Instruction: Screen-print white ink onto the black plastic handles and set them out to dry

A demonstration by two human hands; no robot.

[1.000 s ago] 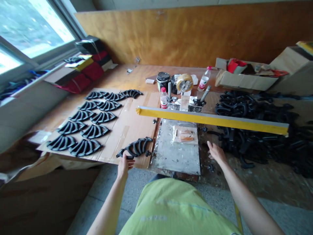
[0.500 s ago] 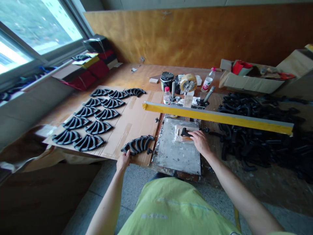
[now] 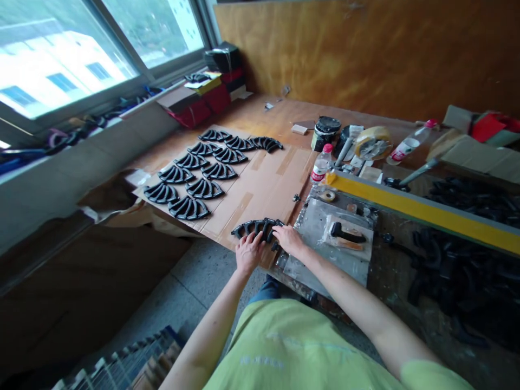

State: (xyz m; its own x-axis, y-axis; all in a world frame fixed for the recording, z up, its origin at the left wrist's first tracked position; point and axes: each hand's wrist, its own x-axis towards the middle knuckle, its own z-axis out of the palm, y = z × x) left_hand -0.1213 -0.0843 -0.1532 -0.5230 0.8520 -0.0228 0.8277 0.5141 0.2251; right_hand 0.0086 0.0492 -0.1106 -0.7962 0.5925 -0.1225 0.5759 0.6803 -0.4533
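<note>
A curved row of black handle-like parts lies fanned on the cardboard sheet near the table's front edge. My left hand is on its near side, fingers curled over the parts. At the row's right end, my right hand has its fingers closed on one of the black parts; the fingertips are partly hidden. A single black handle-shaped piece sits on a small plastic-wrapped block on the grey metal plate, to the right of both hands. Finished-looking fans of the same parts lie farther left on the cardboard.
A yellow-taped bar spans the right side above a dark heap of black parts. Behind the plate stand a bottle with a red cap, a black tub and a tape roll. Boxes sit by the window.
My right hand has left the piece on the block and come left to the row of parts. My left hand has shifted from the row's left end towards its middle. The view has turned left.
</note>
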